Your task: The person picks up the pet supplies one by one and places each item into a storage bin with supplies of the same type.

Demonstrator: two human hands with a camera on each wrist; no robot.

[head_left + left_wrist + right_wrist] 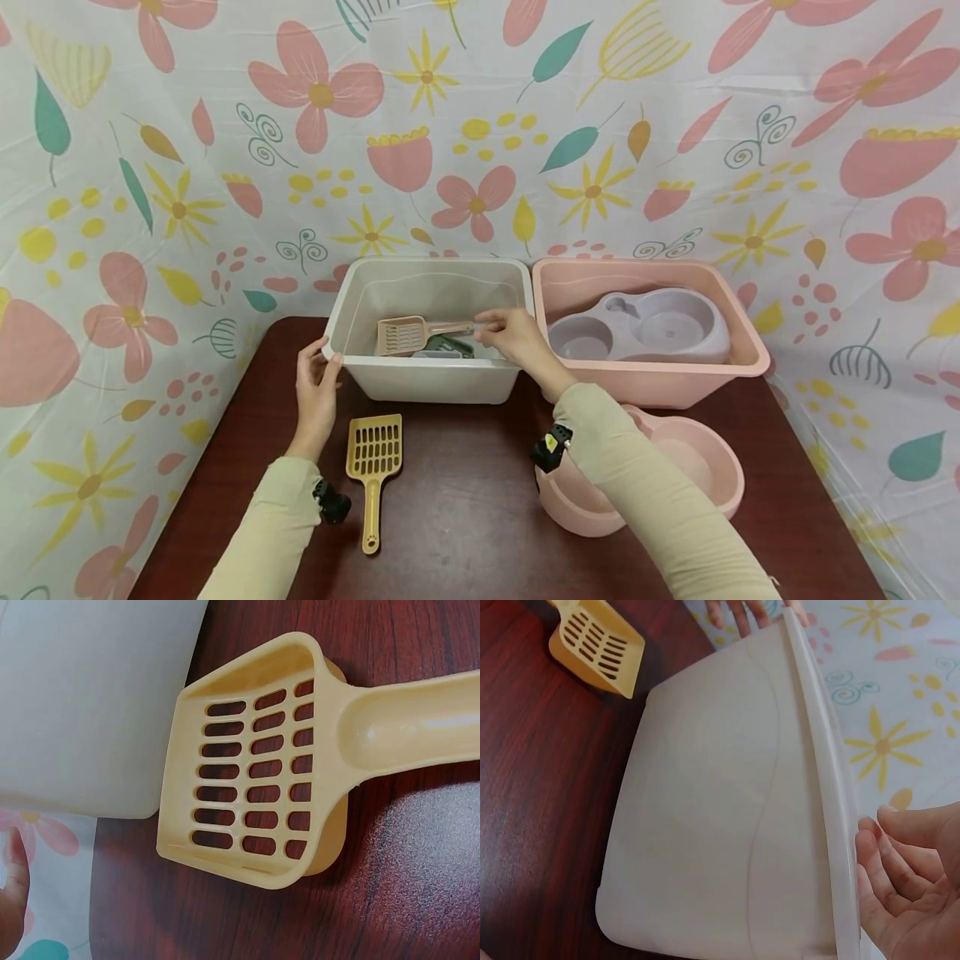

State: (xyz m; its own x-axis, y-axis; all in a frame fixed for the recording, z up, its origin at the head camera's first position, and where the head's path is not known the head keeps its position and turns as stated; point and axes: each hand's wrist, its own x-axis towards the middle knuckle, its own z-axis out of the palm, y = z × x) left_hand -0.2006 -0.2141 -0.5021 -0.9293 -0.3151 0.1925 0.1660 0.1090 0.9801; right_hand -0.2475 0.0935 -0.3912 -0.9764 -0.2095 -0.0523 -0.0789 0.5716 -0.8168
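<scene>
Flowered backdrop [480, 125]; gray bin [435, 382], twelve o'clock. I log: left hand [317, 387] gripping rim; right hand's [517, 337] fingers pinching beige scoop [423, 329], seemingly by handle, best hold; likely light, stiff.

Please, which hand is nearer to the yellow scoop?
Left. The left hand is on a corner of the grey tub, just beyond the yellow scoop; the right hand is farther away, over the tub's right side.
</scene>
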